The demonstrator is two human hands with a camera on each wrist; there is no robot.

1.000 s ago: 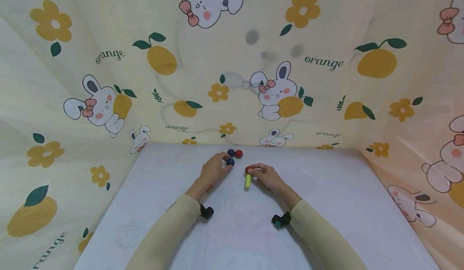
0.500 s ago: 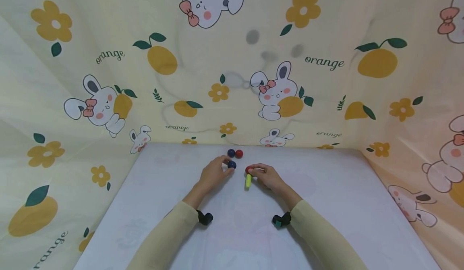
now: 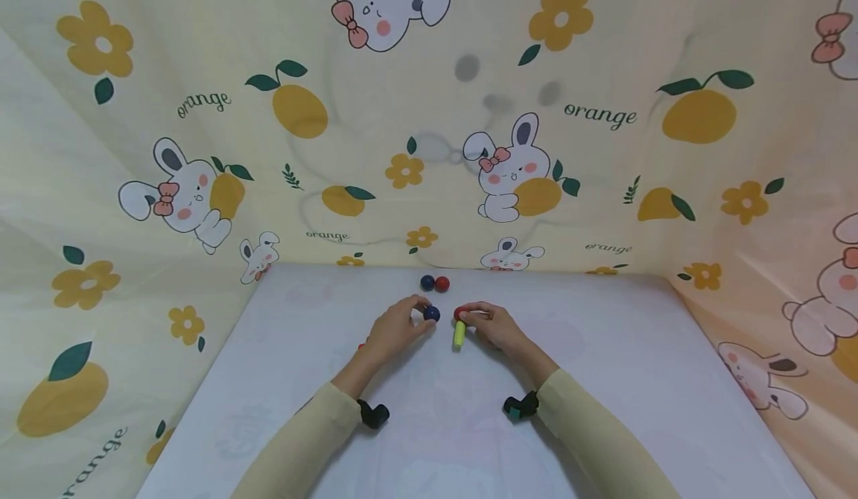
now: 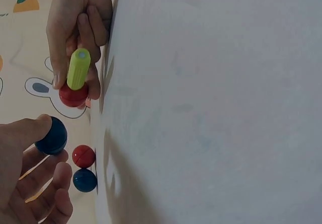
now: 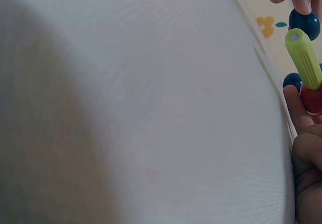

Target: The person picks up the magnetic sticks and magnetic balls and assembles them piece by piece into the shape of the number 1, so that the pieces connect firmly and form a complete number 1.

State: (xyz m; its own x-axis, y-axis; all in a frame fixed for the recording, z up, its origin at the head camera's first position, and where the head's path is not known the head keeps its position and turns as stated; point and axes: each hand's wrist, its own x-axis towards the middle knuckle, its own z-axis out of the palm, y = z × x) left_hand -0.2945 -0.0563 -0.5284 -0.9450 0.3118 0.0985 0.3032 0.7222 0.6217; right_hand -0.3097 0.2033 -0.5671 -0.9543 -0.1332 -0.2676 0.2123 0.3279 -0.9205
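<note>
My left hand (image 3: 395, 329) pinches a dark blue ball (image 3: 432, 313) between thumb and fingers; the left wrist view shows that blue ball (image 4: 52, 136) at the thumb tip. To its right, my right hand (image 3: 494, 325) grips a red ball (image 3: 459, 313) that has a yellow-green stick (image 3: 459, 334) at its near side. In the right wrist view the stick (image 5: 304, 58) meets the red ball (image 5: 312, 99). A small gap separates the two held balls. Farther back, another blue ball (image 3: 427, 282) and another red ball (image 3: 442, 284) lie side by side, touching.
Part of a small red object (image 3: 362, 345) shows beside the left wrist, mostly hidden by it. The white table (image 3: 429, 439) ends at the back against a printed cloth (image 3: 375, 149) with rabbits and oranges.
My left hand has moved toward the table's near side, bringing the blue ball nearer and slightly right, level with the held red ball. My right hand stays in place.
</note>
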